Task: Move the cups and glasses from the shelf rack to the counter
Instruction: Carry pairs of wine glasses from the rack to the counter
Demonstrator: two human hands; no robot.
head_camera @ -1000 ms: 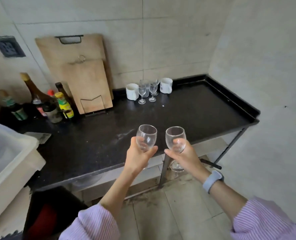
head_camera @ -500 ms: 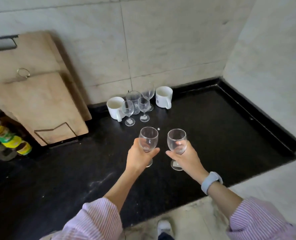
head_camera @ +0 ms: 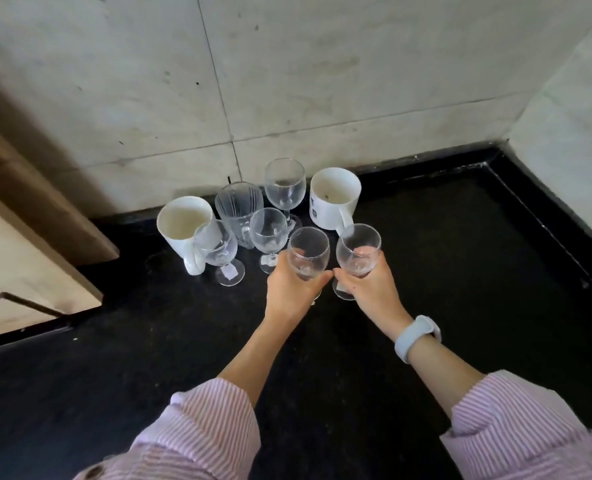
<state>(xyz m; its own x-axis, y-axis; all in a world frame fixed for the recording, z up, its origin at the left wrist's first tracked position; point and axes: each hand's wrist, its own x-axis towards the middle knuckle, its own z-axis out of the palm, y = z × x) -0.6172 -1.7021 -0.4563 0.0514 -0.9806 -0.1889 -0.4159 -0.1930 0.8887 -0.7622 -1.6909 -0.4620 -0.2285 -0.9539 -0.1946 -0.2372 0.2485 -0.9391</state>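
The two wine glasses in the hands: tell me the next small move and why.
Probably lower both straight down until their bases sit flat on the counter, then let go. The left hand and right hand each grip a wine glass, left glass and right glass, upright, just in front of the glasses and mugs already standing by the wall, with bare counter beneath them.

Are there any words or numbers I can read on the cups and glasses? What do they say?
No text here can be read.
Right white mug: a blue printed mark low on its side, too blurred to read.
Small stickers on the feet of the wine glasses: pale squares, no writing legible.
Left white mug, glass pitcher, wristband: no writing shows.
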